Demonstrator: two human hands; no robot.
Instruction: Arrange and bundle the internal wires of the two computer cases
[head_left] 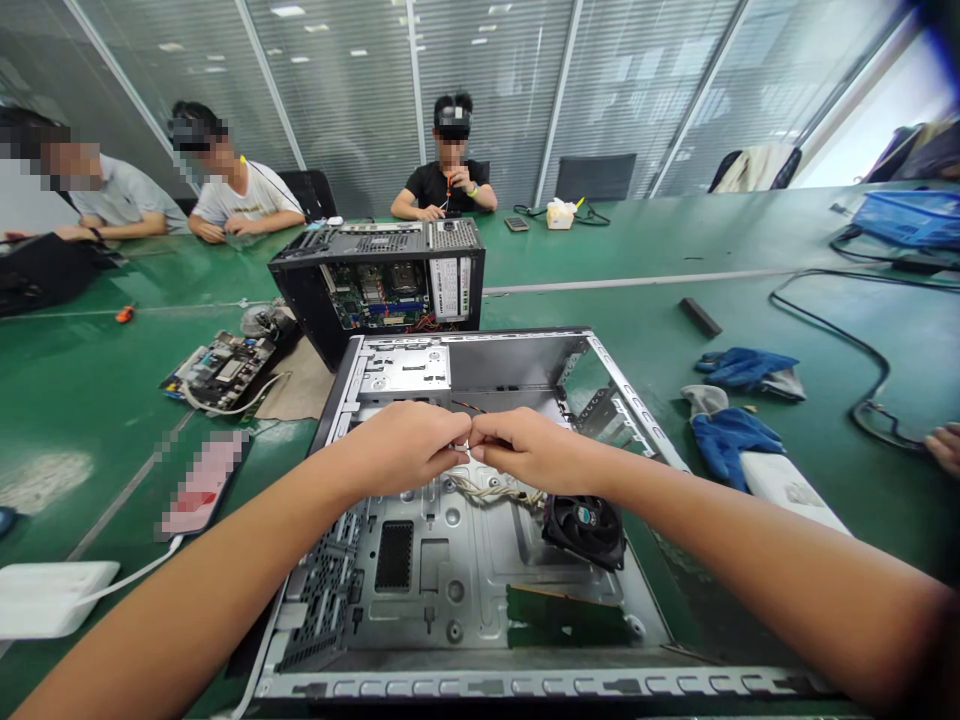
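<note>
An open, mostly stripped metal computer case (420, 570) lies flat on the green table in front of me. My left hand (405, 447) and my right hand (525, 447) meet above its middle, both closed in a pinch on a small connector or wire end between their fingertips. A bundle of pale wires (487, 490) hangs just below the hands. A black cooling fan (585, 527) rests inside the case under my right wrist. A green circuit board strip (562, 612) lies near the case's front edge.
A second black computer case (379, 285) stands behind mine. A loose motherboard (221, 370) and a phone (202, 485) lie left; blue gloves (731, 435) and cables (862, 380) lie right. Three people sit across the table; another person's hand (946, 447) shows at the right edge.
</note>
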